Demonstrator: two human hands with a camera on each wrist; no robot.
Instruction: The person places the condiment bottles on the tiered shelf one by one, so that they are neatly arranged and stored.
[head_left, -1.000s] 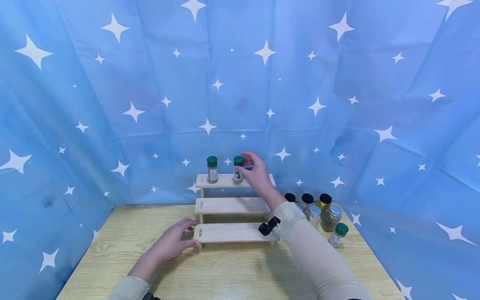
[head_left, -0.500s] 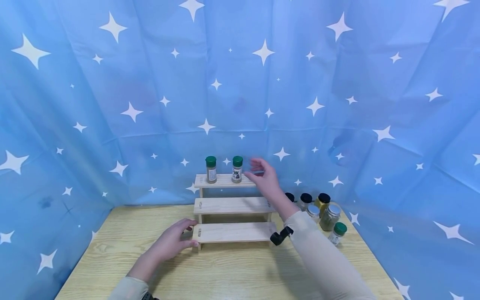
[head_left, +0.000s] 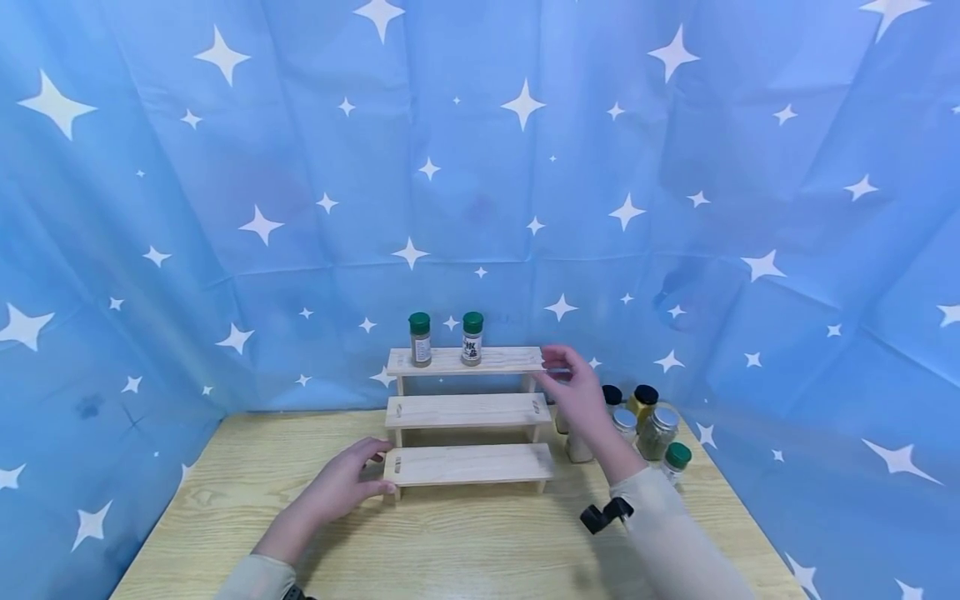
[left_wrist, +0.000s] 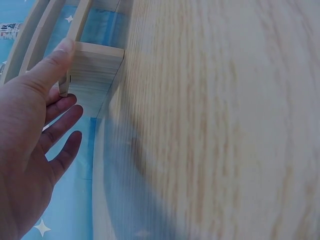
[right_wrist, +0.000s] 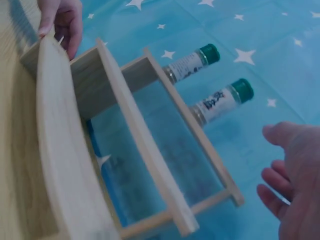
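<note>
A three-step wooden spice rack [head_left: 468, 410] stands on the table. My left hand [head_left: 341, 483] pinches the left end of its lowest board, thumb above and forefinger beneath, as the left wrist view shows; the other fingers are loosely bent. Two spice jars with green caps, a left jar [head_left: 421, 340] and a right jar [head_left: 472, 339], stand upright and apart on the top board. My right hand [head_left: 579, 392] is by the right end of that board. It holds nothing, and the right wrist view shows its fingers relaxed and apart from the jars.
To the right of the rack several jars are grouped, partly hidden by my right arm: a yellow jar with a black lid [head_left: 643, 403], a silver-lidded jar [head_left: 660, 433] and a green-capped jar [head_left: 677, 462]. A blue star-patterned curtain [head_left: 480, 208] surrounds the wooden table [head_left: 465, 542].
My right hand has let go of the right green-capped jar on the top board and moved right and down, away from it. My left hand stays at the rack's lowest board.
</note>
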